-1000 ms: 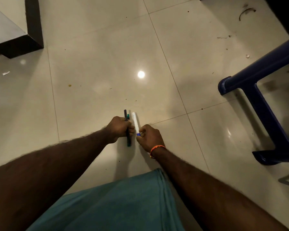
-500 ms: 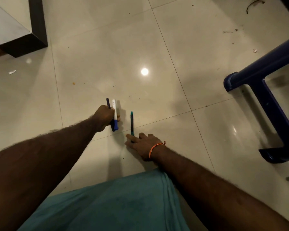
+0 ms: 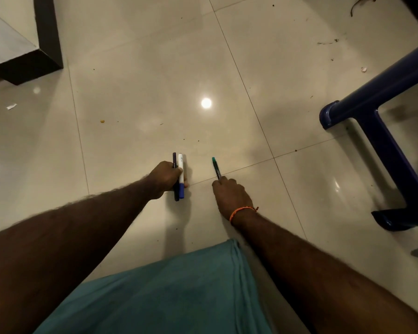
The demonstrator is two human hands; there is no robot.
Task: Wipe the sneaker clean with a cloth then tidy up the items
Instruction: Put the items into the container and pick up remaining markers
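Left hand (image 3: 163, 180) grips two pens side by side: one dark pen (image 3: 174, 162) and one white-and-blue marker (image 3: 181, 175). Right hand (image 3: 232, 195), just beside it, pinches the near end of one green-capped pen (image 3: 216, 167) lying on the floor (image 3: 143, 80). Sneaker and cloth: not visible. One blue chair (image 3: 381, 131) stands right of the hands.

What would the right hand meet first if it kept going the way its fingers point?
The right hand already touches the near end of the green pen. Going on along it, it would likely just slide over that pen; beyond lies bare floor.
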